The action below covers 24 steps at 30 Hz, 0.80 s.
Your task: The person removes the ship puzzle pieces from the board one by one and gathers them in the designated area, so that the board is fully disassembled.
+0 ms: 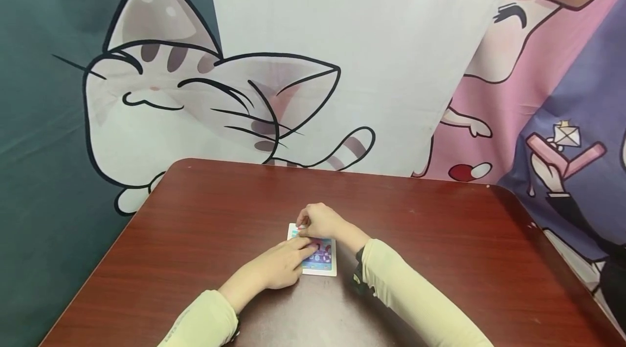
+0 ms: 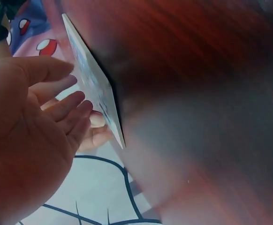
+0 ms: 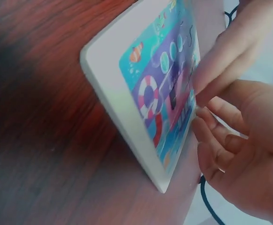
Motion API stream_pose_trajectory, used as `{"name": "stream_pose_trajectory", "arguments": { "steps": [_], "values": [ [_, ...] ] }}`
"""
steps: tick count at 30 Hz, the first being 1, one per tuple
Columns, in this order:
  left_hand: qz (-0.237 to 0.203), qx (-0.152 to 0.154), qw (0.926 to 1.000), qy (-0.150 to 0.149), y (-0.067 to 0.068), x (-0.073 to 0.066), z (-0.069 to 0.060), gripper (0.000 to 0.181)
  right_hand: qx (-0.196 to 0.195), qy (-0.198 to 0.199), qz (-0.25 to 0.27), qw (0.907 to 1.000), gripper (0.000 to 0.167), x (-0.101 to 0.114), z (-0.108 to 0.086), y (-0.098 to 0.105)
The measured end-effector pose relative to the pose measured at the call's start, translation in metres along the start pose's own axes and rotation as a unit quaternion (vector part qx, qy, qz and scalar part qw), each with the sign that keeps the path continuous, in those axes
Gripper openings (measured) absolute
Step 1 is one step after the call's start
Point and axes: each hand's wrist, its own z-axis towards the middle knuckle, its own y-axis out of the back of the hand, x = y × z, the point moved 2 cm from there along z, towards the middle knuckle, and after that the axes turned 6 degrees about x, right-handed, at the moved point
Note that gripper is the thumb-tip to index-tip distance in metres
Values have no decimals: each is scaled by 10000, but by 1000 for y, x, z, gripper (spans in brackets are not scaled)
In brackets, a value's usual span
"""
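Note:
A small flat card or board with a white border and a blue, purple and pink picture lies on the table. In the right wrist view the picture shows a life ring and fish. My left hand rests over its left side, fingers extended across the picture. My right hand is at its far edge, fingers bent down toward the far left corner; whether they pinch anything is hidden. In the left wrist view my left hand has loosely bent fingers beside the board.
The reddish-brown wooden table has rounded far corners. Behind it hangs a cloth printed with a cartoon cat and other figures. Both forearms, in pale sleeves, come in from the near side.

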Motion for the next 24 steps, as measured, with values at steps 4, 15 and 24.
{"name": "stream_pose_trajectory", "arguments": {
  "steps": [4, 15, 24],
  "values": [
    [134, 291, 9994, 117, -4, -3, 1, 46, -35, -10, -84, 10000, 17, 1, 2, -1],
    [127, 241, 9992, 293, -11, -3, 5, 54, -355, -325, 625, 9969, 19, 5, 1, 0],
    [303, 223, 9992, 159, -13, -4, 6, 58, -68, -720, 905, 9933, 19, 7, 7, 2]
  ]
}}
